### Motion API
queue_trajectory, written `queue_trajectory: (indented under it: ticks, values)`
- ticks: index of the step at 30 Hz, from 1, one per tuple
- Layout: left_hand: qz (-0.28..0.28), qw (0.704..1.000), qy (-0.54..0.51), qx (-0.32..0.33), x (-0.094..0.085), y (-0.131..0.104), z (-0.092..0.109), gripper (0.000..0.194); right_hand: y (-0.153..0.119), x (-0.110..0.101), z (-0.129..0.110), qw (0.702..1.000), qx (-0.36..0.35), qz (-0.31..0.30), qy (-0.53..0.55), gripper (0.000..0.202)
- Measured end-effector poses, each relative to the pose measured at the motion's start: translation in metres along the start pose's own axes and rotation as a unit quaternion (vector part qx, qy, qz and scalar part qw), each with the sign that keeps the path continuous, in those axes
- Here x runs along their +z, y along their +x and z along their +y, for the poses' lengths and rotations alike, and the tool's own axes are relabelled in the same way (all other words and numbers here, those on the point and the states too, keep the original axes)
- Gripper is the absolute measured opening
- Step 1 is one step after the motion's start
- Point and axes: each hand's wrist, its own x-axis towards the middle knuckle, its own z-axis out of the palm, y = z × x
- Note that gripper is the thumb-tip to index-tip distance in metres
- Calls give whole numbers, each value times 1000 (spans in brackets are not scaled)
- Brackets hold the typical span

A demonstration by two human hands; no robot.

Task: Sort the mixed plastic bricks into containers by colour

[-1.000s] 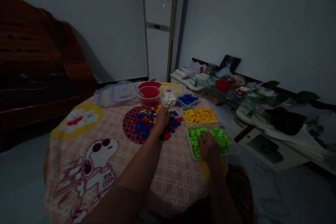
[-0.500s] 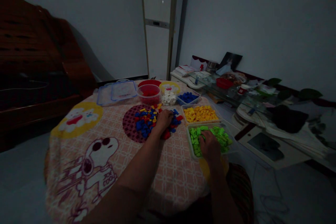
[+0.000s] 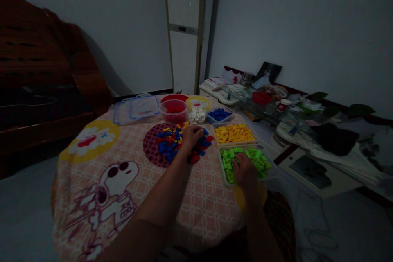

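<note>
My left hand point(image 3: 190, 136) is over a mixed pile of small building blocks point(image 3: 168, 148), blue, red and yellow, in the middle of the table. Its fingers are pinched together at the pile's right side; what is between them is too small to make out. My right hand point(image 3: 245, 169) rests in a clear tub of green blocks point(image 3: 258, 161), fingers curled down among them, their tips partly hidden. Behind that tub is one with yellow blocks point(image 3: 233, 133). Farther back stand a tub of blue blocks point(image 3: 219, 114) and a heap of white blocks point(image 3: 197, 115).
A round bowl point(image 3: 173, 111) with red blocks stands at the table's back, near clear blue-edged lids point(image 3: 144, 106). A patterned cloth point(image 3: 202, 200) covers the round table. To the right is a cluttered glass-topped stand point(image 3: 245, 97); a wooden bench point(image 3: 39, 69) is at left.
My left hand has shifted slightly back and left over the pile, uncovering some red blocks beside the wrist. My right hand has stayed in the green tub.
</note>
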Motion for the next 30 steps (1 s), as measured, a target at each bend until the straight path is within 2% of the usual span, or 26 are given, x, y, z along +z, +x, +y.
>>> queue_trajectory:
  ticks: [5,9,11,16,20,24,27,30]
  values:
    - [-31,992,-116,-26,33,-9,10,25,0,-1,-2,1000,-1,1,-8,25]
    - [-71,968,-237,-32,55,-15,17,31,0,-2,-1,1000,-12,3,-2,24]
    - [-93,962,-257,-10,59,-18,20,35,0,-2,0,1000,-20,3,3,24]
    - [-115,969,-217,26,57,-18,20,43,0,-1,0,1000,-20,4,-3,25]
    - [-106,985,-121,66,49,-12,15,45,0,-1,1,1000,-12,0,-8,25]
    - [-33,993,68,93,24,-2,3,45,0,1,2,1000,-15,3,-15,24]
    - [15,974,210,78,-5,6,-12,45,0,2,3,1000,-18,9,-21,23]
    - [-8,946,320,53,-27,9,-23,47,-1,4,3,999,-16,14,-26,24]
